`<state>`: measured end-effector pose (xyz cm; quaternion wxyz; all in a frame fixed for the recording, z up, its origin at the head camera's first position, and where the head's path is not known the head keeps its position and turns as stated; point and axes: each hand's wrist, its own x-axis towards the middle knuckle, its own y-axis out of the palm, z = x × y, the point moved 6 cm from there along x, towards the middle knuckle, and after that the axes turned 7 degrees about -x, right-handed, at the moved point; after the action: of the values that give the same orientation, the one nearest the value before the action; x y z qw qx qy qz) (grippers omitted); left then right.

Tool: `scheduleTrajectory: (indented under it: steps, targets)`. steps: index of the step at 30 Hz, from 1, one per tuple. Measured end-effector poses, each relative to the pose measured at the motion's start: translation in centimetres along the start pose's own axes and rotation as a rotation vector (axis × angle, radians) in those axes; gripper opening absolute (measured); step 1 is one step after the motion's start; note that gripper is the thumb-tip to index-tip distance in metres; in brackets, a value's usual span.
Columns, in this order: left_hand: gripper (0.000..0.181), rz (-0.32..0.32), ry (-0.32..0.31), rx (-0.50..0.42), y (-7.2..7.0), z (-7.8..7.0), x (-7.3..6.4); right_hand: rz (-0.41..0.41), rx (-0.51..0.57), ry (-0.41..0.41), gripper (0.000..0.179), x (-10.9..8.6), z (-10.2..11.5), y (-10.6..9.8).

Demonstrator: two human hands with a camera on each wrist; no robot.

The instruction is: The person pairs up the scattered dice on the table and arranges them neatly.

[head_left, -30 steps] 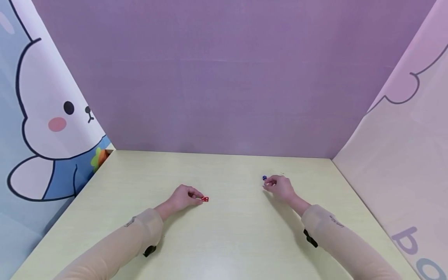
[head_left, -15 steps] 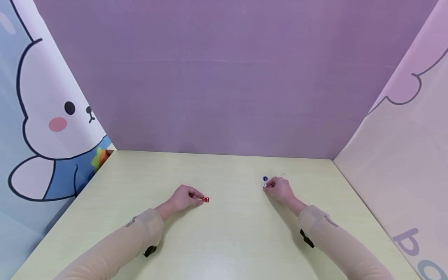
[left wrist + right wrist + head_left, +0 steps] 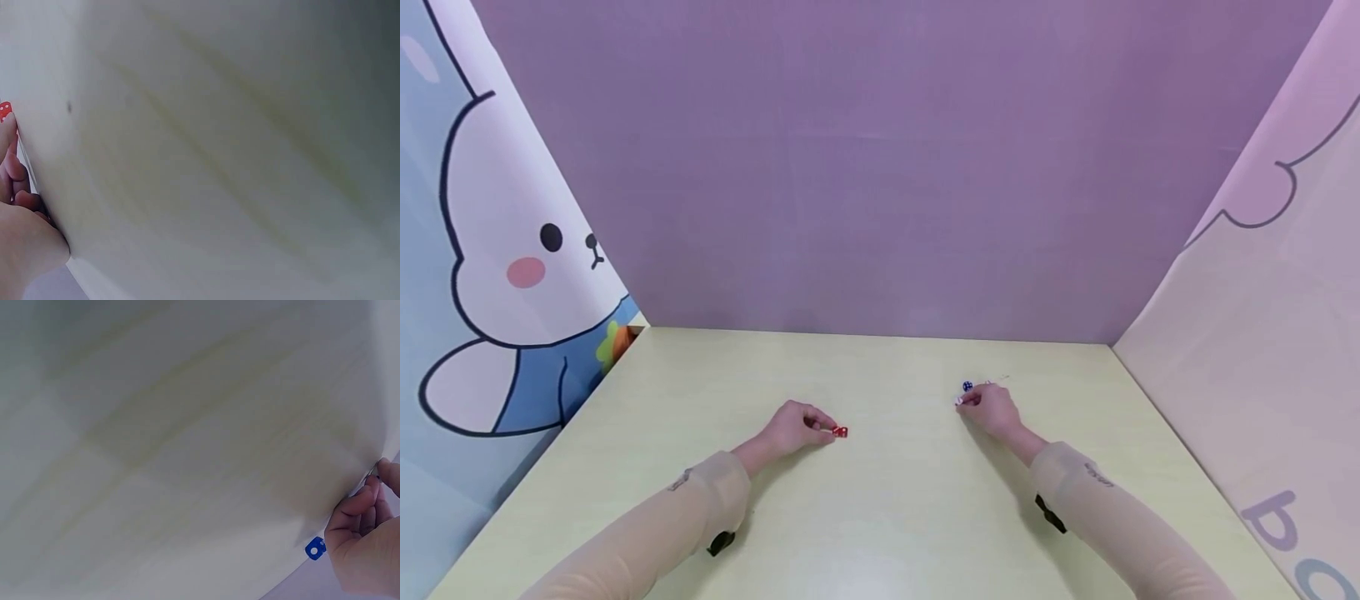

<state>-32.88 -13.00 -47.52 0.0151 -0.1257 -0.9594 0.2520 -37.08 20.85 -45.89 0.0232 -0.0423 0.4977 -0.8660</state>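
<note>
left hand (image 3: 795, 428) pinched on small red cube-shaped die with white pips (image 3: 840, 432), left of centre, low over or on pale wood-toned surface (image 3: 895, 508); one die or two, cannot tell. right hand (image 3: 995, 410) pinched on tiny white piece (image 3: 958, 401), shape unclear, right of centre. blue cube-shaped die with white pips (image 3: 967, 386) just far of white piece. beige sleeves (image 3: 640, 525) on both arms. flat purple panel (image 3: 880, 183) along far edge; panel with white cartoon rabbit (image 3: 497, 208) at left.
</note>
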Motion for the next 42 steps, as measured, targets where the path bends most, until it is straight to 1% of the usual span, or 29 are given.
scheduleTrajectory:
  steps: [5, 10, 12, 15, 20, 23, 28, 34, 42]
  targets:
    - [0.016, -0.009, -0.012, -0.003, -0.1, 0.1, 0.0, 0.003, 0.001, -0.008, 0.014, -0.2, 1.0, 0.2]
    - [0.016, -0.008, -0.004, 0.003, 0.0, -0.2, -0.2, 0.022, 0.009, -0.012, 0.013, -0.6, 1.7, 0.7]
    - [0.016, -0.008, -0.004, 0.005, 0.0, -0.3, -0.3, 0.025, 0.008, -0.027, 0.012, -0.8, 1.9, 0.9]
    - [0.015, -0.011, -0.015, 0.006, 0.1, -0.3, -0.3, 0.020, 0.017, -0.045, 0.011, -1.2, 2.2, 1.1]
    - [0.016, -0.011, -0.016, 0.010, 0.2, -0.4, -0.2, 0.029, 0.029, -0.072, 0.008, -2.2, 3.2, 1.6]
    - [0.017, -0.012, -0.021, 0.002, 0.2, -0.3, -0.3, 0.055, 0.038, -0.096, 0.007, -2.8, 3.8, 2.1]
    - [0.017, -0.012, -0.028, 0.000, 0.0, -0.3, -0.3, 0.074, 0.056, -0.117, 0.007, -3.5, 4.9, 2.7]
    - [0.018, -0.006, -0.021, -0.018, -0.5, -0.1, -0.5, 0.108, 0.069, -0.166, 0.008, -4.4, 6.4, 3.5]
    - [0.019, 0.019, 0.012, -0.043, -1.1, 0.1, -0.7, 0.148, 0.083, -0.241, 0.008, -5.7, 8.5, 4.0]
